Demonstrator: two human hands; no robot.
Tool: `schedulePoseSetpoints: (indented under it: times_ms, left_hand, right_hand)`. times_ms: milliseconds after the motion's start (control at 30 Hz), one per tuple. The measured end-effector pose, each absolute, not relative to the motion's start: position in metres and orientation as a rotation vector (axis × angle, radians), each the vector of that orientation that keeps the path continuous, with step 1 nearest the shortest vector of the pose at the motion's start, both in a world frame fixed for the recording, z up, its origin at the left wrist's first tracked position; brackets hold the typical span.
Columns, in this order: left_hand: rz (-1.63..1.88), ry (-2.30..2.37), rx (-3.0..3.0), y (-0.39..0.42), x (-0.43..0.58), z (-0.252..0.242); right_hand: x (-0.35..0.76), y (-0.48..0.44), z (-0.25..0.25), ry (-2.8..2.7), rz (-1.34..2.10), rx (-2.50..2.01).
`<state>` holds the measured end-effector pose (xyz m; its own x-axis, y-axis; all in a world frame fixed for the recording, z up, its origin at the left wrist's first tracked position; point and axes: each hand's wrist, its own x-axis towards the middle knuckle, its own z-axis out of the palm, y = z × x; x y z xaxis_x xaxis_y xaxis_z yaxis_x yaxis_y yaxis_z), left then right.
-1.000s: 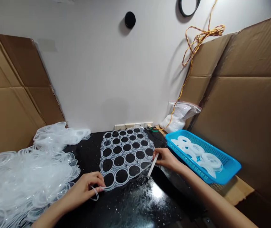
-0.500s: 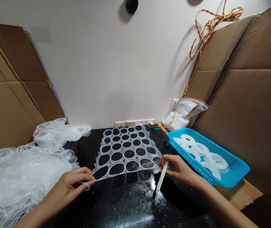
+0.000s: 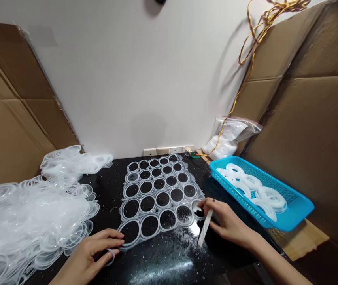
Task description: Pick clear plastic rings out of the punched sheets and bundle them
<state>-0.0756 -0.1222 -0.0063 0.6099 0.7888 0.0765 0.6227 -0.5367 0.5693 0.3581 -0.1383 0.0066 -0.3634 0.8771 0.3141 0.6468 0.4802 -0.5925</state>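
Observation:
A translucent sheet of joined plastic rings (image 3: 157, 194) lies flat on the black speckled tabletop (image 3: 169, 257). My left hand (image 3: 93, 253) rests at the sheet's near left corner, fingers curled around a small loose ring. My right hand (image 3: 226, 223) sits at the sheet's near right corner, closed around a thin white stick tool (image 3: 204, 232) that points down toward me. Its fingertips touch the outermost ring of the sheet.
A big heap of clear plastic ring scrap (image 3: 29, 209) fills the left side. A blue basket (image 3: 293, 213) with white rings stands at the right, with a zip bag (image 3: 231, 138) behind it. Cardboard panels (image 3: 311, 118) wall both sides; a twisted cord (image 3: 254, 43) hangs on the wall.
The sheet, held lifted and stretched half a second ago, now lies flat on the table. Both hands have dropped with it and moved slightly toward me.

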Motion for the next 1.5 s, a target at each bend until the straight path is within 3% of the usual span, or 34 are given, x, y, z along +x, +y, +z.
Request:
schedulePoseSetpoints:
  times_ms: [300, 533, 800, 933, 1100, 1267, 1500]
  left_hand:
    - [0.677, 1.186, 2.375, -0.123, -0.067, 0.003]
    - [0.534, 1.312, 2.485, -0.11, -0.065, -0.004]
    - [1.304, 1.244, 2.353, -0.149, -0.071, 0.009]
    - [0.947, 1.173, 2.563, -0.161, -0.067, 0.003]
    - [0.476, 1.397, 2.714, -0.155, -0.059, -0.015]
    - [0.584, 1.448, 2.687, -0.157, -0.064, -0.022]
    - [0.751, 1.606, 2.501, -0.173, -0.071, -0.025]
  right_hand:
    - [0.356, -0.133, 0.002, -2.365, -0.218, -1.09]
    - [0.364, -0.137, 0.005, -2.354, -0.367, -1.018]
    - [0.358, -0.13, 0.005, -2.538, -0.409, -0.935]
    - [0.352, -0.126, -0.006, -2.465, -0.409, -0.945]
    - [0.334, -0.122, 0.01, -2.214, -0.03, -1.105]
    - [0.287, -0.121, 0.031, -2.259, 0.694, -1.149]
    - [0.203, -0.109, 0.029, -2.031, 1.324, -0.878]
